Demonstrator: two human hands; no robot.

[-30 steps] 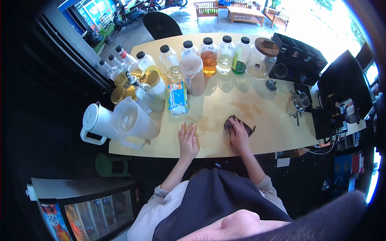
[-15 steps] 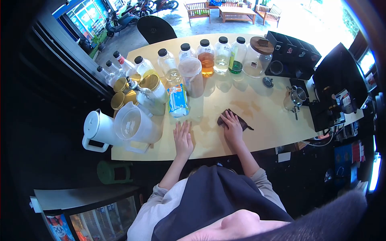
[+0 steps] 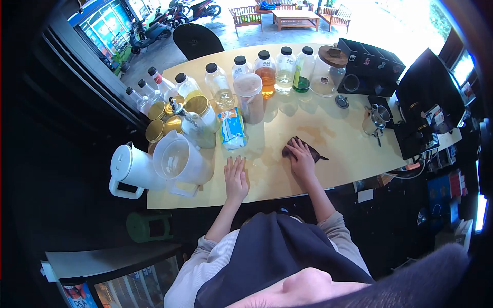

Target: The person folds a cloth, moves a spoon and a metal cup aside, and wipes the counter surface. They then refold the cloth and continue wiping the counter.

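Note:
My right hand [image 3: 302,158] lies over a dark brown cloth [image 3: 311,149], fingers pressing it against the table; one corner of the cloth sticks out to the right. Just beyond it, wet patches [image 3: 319,134] mark the wooden table [image 3: 349,149]. My left hand [image 3: 236,179] rests palm down near the front edge, fingers stretched out and holding nothing. Ahead of those fingertips lies a blue and white soft pack [image 3: 232,129]. A clear plastic measuring jug [image 3: 179,161] and a white lidded pitcher [image 3: 131,167] stand left of my left hand.
Capped bottles line the back, among them one with amber liquid [image 3: 265,77] and one with green [image 3: 303,77]. A tall lidded tub [image 3: 250,100] stands behind the pack. Right are a wooden-lidded jar [image 3: 327,74], a black organizer [image 3: 367,66], a metal jigger [image 3: 380,117] and a monitor [image 3: 429,97].
The view has shifted slightly, moving the table items a little within the picture. My right hand stays on the cloth with little visible movement over the table; my left hand stays flat.

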